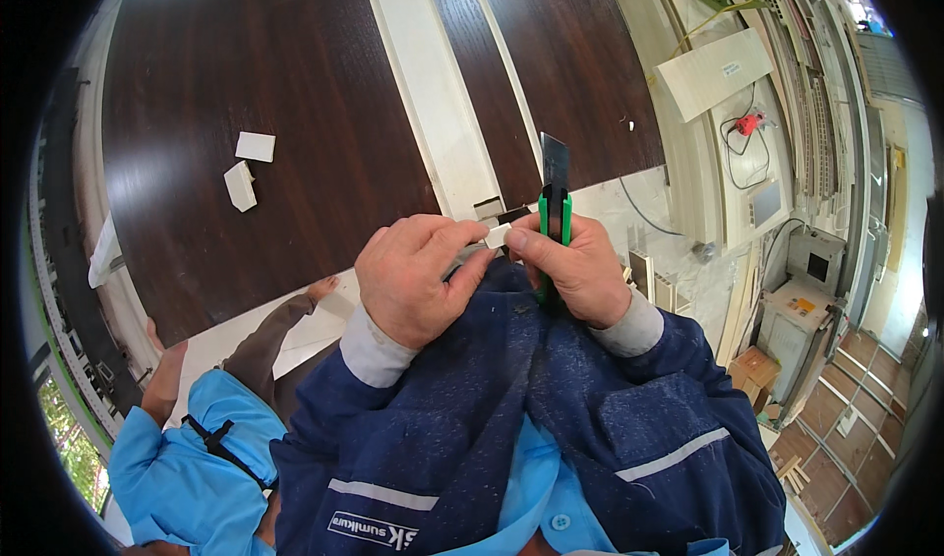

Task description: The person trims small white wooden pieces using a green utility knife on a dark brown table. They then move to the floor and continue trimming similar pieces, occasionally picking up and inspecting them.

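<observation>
My left hand (418, 276) is closed in a pinch on a small white block (499, 235), held close in front of my jacket. My right hand (580, 271) grips a green and black utility knife (555, 212), its wide blade pointing up and away from me. The right thumb tip also touches the block's right side. Just beyond my fingers is the near end of a long white strip (438, 84), lying between dark brown wood-grain panels (265, 55). What lies under my left fingers is partly hidden.
Two white offcuts (256, 146) lie on the left panel. A person in a blue shirt (216, 438) is at the lower left. Pale boards (716, 69), a red tool with a cord (749, 124) and a grey machine (798, 315) are at right.
</observation>
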A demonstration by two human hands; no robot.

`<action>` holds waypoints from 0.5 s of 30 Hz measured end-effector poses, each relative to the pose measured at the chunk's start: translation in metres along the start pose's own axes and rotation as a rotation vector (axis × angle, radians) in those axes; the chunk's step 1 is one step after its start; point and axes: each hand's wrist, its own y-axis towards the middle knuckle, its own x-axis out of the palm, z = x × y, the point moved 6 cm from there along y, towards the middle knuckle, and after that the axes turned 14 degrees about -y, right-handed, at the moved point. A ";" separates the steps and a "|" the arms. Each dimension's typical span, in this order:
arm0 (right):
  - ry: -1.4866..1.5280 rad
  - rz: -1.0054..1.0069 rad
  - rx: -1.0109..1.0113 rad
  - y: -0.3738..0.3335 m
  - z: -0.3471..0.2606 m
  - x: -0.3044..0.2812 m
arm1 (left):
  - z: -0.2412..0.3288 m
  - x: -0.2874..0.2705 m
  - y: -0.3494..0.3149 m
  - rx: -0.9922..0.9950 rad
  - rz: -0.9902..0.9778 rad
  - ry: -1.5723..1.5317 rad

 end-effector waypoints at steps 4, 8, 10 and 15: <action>-0.058 0.123 -0.009 -0.002 -0.001 -0.020 | -0.007 -0.001 0.006 -0.052 0.005 0.060; -0.038 0.131 -0.013 -0.002 0.004 -0.031 | -0.009 0.001 0.010 -0.079 -0.011 0.097; -0.035 0.124 -0.014 -0.002 0.006 -0.032 | -0.009 0.002 0.013 -0.085 -0.017 0.110; -0.054 0.120 -0.018 0.000 0.006 -0.031 | -0.009 0.003 0.018 -0.107 -0.061 0.135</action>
